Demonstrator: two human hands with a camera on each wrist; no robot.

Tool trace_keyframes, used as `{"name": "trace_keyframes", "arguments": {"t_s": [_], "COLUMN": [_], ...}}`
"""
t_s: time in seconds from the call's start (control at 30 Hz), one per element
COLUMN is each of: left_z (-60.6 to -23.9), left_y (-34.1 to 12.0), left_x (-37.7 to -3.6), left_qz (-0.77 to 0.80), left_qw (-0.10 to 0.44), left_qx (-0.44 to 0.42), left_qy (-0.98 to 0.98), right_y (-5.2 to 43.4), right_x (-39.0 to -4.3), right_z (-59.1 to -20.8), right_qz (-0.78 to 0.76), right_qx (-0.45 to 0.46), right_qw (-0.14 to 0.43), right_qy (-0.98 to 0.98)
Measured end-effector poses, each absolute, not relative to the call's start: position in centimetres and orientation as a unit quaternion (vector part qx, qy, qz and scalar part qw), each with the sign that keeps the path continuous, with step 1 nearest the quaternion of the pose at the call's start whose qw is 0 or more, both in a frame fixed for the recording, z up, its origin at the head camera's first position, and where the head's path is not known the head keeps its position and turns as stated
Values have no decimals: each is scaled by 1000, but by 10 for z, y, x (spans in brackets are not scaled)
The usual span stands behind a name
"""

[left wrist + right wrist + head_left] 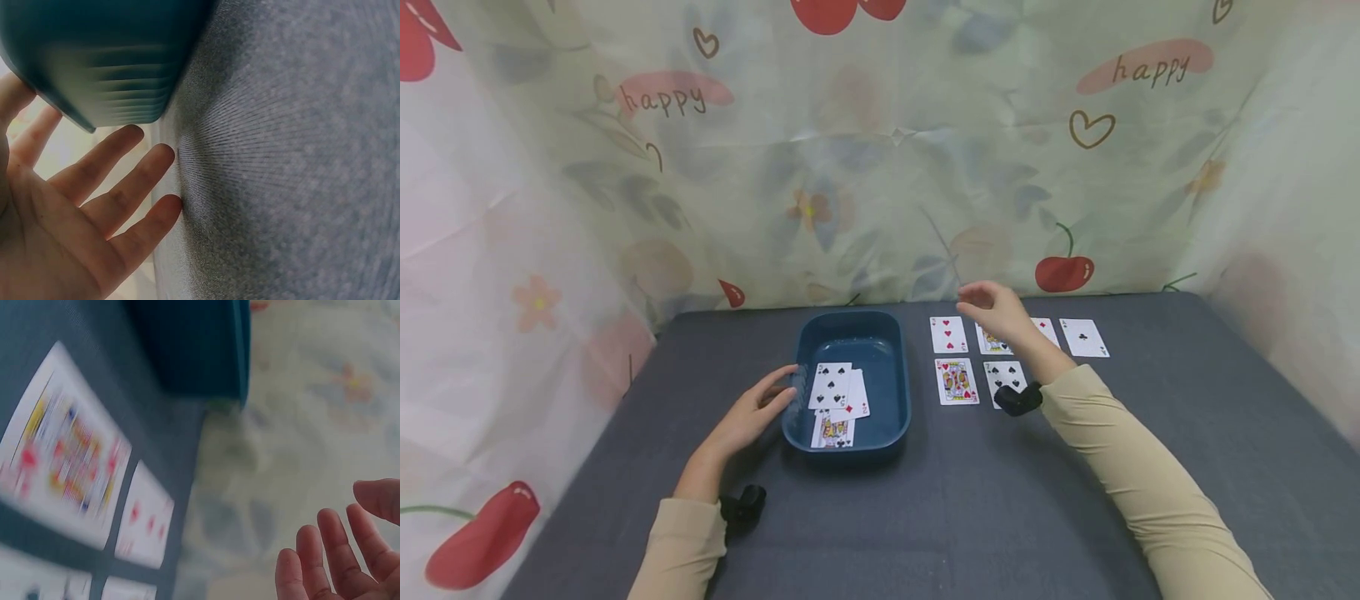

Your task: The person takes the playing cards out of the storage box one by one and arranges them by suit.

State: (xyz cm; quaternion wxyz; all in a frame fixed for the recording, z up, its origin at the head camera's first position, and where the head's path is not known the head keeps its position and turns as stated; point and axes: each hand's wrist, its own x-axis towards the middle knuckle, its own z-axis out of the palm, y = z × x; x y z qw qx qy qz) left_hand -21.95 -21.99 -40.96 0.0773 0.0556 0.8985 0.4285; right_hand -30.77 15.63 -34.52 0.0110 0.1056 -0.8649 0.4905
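1. Dark-blue plastic tray [886, 375]: it sits on the grey counter [955, 492], the left hand [747, 417] at its left wall, probably to steady it. Those fingers are loosely spread and grip no card; whether they touch the wall, I cannot tell.
2. Three cards show in the tray, overlapping as if order hardly mattered: five of spades [830, 386], two of diamonds [860, 397], one court card [833, 432].
3. Six cards show face up to its right, likely spaced for easy reading: four behind, including three of hearts [949, 335] and ace of clubs [1084, 338]; two in front. The right arm may hide more.
4. Right hand [996, 313]: raised near the back row, fingers and thumb apart, empty.
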Motion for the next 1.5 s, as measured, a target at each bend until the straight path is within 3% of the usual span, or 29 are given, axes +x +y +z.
{"name": "trace_keyframes", "arguments": {"t_s": [0.67, 1.0, 1.5], "left_z": [-410, -410, -409], "left_y": [-219, -218, -220], "left_x": [-219, -220, -219], "left_qz": [428, 430, 432], "left_qw": [85, 91, 92], "left_qx": [50, 47, 59], "left_qy": [898, 897, 895], "right_y": [34, -5, -26], "right_x": [-284, -283, -298], "right_z": [-330, -345, -372], "right_qz": [512, 498, 386], "right_qx": [241, 211, 154], "right_qw": [-23, -91, -143], "right_qy": [-824, -836, -898]}}
